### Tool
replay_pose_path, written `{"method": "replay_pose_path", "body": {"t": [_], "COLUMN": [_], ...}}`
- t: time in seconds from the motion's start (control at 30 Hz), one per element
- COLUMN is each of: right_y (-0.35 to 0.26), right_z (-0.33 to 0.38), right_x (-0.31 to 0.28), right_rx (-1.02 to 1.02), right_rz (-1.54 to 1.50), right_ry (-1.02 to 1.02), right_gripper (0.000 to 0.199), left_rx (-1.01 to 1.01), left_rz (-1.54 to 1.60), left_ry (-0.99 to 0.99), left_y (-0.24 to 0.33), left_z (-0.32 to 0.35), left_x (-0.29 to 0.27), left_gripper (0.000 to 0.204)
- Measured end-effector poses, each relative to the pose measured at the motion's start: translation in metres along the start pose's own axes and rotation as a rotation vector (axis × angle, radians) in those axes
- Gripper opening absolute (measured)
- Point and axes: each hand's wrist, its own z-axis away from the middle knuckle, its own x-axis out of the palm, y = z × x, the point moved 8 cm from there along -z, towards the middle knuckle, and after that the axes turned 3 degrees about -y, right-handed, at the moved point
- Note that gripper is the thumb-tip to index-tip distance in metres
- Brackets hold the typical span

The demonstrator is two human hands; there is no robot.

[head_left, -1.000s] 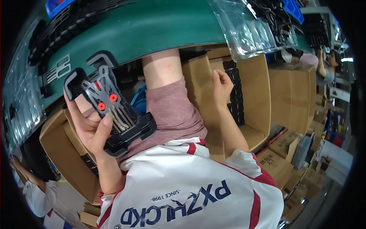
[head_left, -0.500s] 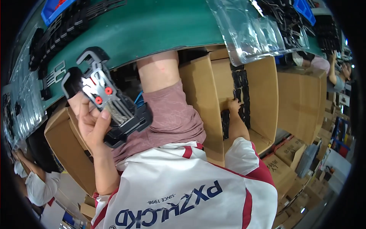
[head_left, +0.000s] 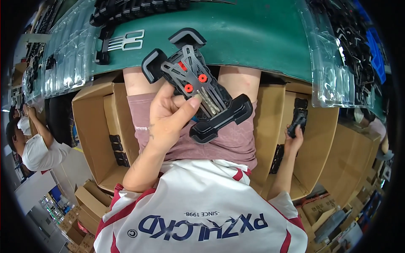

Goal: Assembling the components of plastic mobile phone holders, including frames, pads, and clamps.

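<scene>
My left hand [head_left: 168, 116] is closed on a black phone-holder-like clamp mechanism [head_left: 206, 90], thumb across its face. Held tilted above my lap, it has hooked black jaws at both ends, grey metal arms, red gears and coil springs. My right hand [head_left: 294, 142] reaches down to my right, fingers closed on a small black moulded part [head_left: 299, 119] inside a cardboard box [head_left: 271, 114]. More black parts [head_left: 276, 159] stand in a row in that box, partly hidden by its wall.
A green table [head_left: 249, 38] spans the far side, bearing grey metal fork-shaped plates [head_left: 126, 41], clear plastic trays [head_left: 333, 76] and a row of black parts [head_left: 139, 9]. Another cardboard box [head_left: 90, 135] with black parts stands at my left. A co-worker [head_left: 40, 147] sits at far left.
The view has swung, so the clamp mechanism now appears farther right, over my lap. My right hand now shows with a black part raised in its fingers; before, it was down among the row.
</scene>
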Motion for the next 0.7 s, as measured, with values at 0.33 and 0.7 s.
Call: {"method": "replay_pose_path", "body": {"t": [0.33, 0.7], "right_y": [-0.057, -0.095], "right_z": [0.174, 0.238], "right_x": [0.28, 0.416], "right_rx": [0.192, -0.89], "right_rz": [-0.459, 0.383], "right_ry": [-0.899, -0.959], "right_gripper": [0.051, 0.1], "left_rx": [0.269, 0.551], "left_rz": [0.121, -0.33], "left_ry": [0.025, 0.185], "left_y": [0.017, 0.037], "left_z": [0.002, 0.038], "left_x": [-0.04, -0.063], "left_gripper": [0.019, 0.016]}}
